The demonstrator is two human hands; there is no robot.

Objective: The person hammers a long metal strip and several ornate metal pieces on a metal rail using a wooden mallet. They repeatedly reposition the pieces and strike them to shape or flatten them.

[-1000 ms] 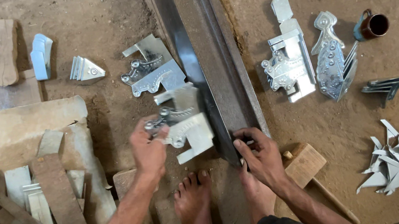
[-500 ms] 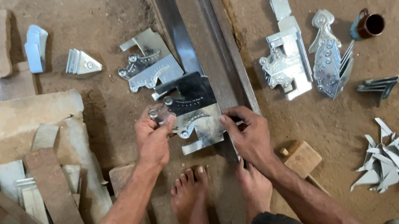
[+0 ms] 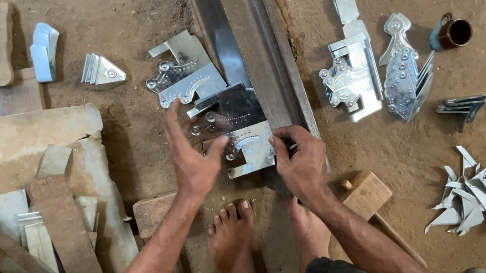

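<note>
A shiny galvanised metal bracket (image 3: pixel 244 135) with stamped holes and a curved slot lies across the near end of a long dark steel rail (image 3: pixel 254 44). My left hand (image 3: pixel 189 158) holds its left edge, fingers stretched upward and thumb pressed on the sheet. My right hand (image 3: pixel 299 163) pinches its lower right corner against the rail. A second, similar bracket (image 3: pixel 188 77) lies on the dirt just left of the rail, beyond my left hand.
My bare feet (image 3: pixel 229 236) rest below the rail, with a wooden mallet (image 3: pixel 366 195) by my right foot. Stacked metal parts (image 3: pixel 352 67), ornamental pieces (image 3: pixel 402 75), a mug (image 3: pixel 454 33) and triangular offcuts (image 3: pixel 470 198) lie right. Wood planks (image 3: pixel 47 252) lie left.
The bracket has gone from the dirt left of the rail up onto the rail. My right hand left the rail's end and took the bracket's right edge.
</note>
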